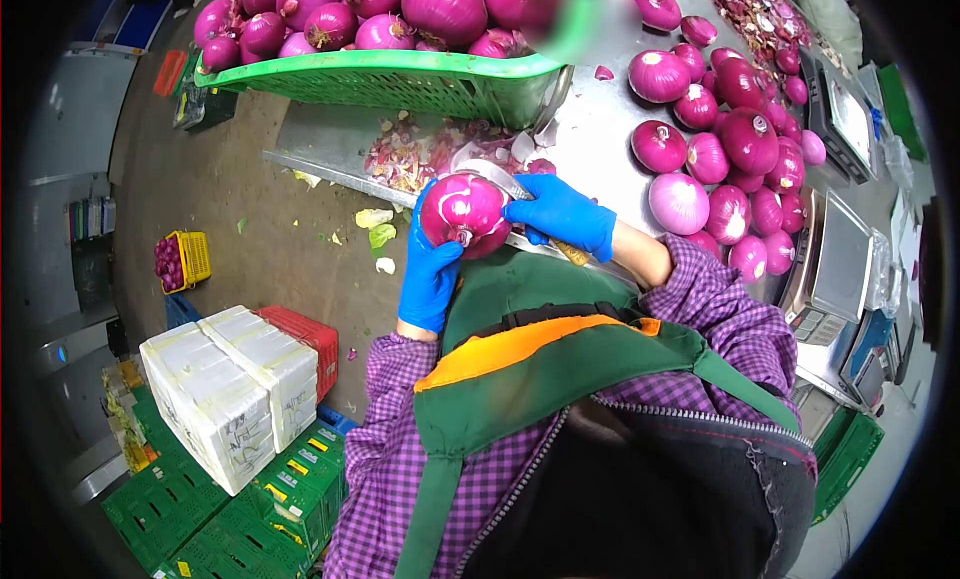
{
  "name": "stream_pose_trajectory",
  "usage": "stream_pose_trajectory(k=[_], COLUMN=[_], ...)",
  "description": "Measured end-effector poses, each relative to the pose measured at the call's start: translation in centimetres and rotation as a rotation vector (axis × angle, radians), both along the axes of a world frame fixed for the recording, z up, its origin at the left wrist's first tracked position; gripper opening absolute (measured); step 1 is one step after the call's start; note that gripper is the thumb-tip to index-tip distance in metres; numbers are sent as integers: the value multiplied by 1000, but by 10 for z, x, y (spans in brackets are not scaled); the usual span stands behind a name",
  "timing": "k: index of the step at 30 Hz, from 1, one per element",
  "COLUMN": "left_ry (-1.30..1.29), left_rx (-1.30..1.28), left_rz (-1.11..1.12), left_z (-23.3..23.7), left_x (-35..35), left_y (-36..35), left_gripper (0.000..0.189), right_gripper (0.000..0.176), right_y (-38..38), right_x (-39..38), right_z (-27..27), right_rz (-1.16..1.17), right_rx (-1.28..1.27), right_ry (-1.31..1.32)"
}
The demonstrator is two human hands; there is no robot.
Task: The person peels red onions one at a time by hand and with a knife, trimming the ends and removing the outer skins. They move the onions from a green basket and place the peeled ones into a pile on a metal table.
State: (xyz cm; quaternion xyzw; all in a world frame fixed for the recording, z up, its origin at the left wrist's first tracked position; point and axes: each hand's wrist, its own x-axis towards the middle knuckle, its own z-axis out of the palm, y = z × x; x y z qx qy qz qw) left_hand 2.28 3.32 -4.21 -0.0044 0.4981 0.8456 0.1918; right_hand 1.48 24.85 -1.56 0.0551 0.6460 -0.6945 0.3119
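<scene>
A large red onion is held in front of my body at the edge of the metal table. My left hand, in a blue glove, cups it from the left and below. In my blue-gloved right hand is a knife; its curved blade lies across the far side of the onion and its brown handle end sticks out below my palm. My right fingers also touch the onion's right side. Dry skins and peelings lie on the table just beyond the onion.
A green crate full of red onions stands at the far edge. Many loose onions cover the table's right side, near scales. Floor left holds a white foam box, green crates and a yellow basket.
</scene>
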Motion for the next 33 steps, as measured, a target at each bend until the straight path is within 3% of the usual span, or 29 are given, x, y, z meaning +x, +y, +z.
stream_pose_trajectory(k=[4, 7, 9, 10, 11, 14, 16, 18, 19, 24, 26, 27, 28, 29, 30, 32, 33], left_ry=[-40, 46, 85, -82, -249, -452, -479, -427, -423, -382, -377, -378, -381, -317, -326, -151, -196], left_rx=[10, -52, -82, 133, 350, 438, 418, 707, 709, 511, 591, 590, 590, 437, 446, 117, 106], left_rz=[45, 35, 26, 83, 142, 290, 313, 171, 170, 170, 178, 180, 180, 219, 218, 88, 47], left_z=[1, -3, -12, -14, -16, -9, -3, -2, -7, -12, -21, -24, -19, -13, -7, 1, -1], left_x=[7, 6, 8, 7, 8, 1, -4, -4, -3, 1, -1, -1, -2, -1, -1, 1, 2], left_y=[1, 0, -2, -3, -2, -1, -4, -6, -6, -4, -14, -19, -17, -14, -11, -9, -10], left_gripper=[86, 83, 81, 80, 80, 80, 84, 82, 82, 82, 78, 77, 75, 73, 73, 73, 73], right_gripper=[29, 27, 26, 25, 24, 24, 30, 38, 45, 42, 41, 43, 43, 44, 45, 53, 56], right_y=[-9, -12, -9, -9, -11, -11, -5, -2, -6, -20, -10, -5, -2, 3, 8, 7, 7], right_x=[1, 4, 4, 4, 6, 5, -2, -4, -6, -1, -6, -4, -4, -5, -4, -8, -11], right_z=[-6, -15, -31, -33, -33, -26, -20, 2, 7, 4, 3, 6, 1, -9, -14, 20, 31], right_rz=[9, -60, -86, -121, -72, -253, -190, -180, -136, -134, -55, -125, -120, -117, -114, 18, 81], right_rx=[221, 233, 111, -7, 90, -115, -99, -105, -94, 73, 184, 187, 194, 221, 250, 117, 181], right_ry=[169, 283, 166, 51, 38, 64, 140, 98, 93, 344, 481, 212, 210, 334, 455, 399, 359])
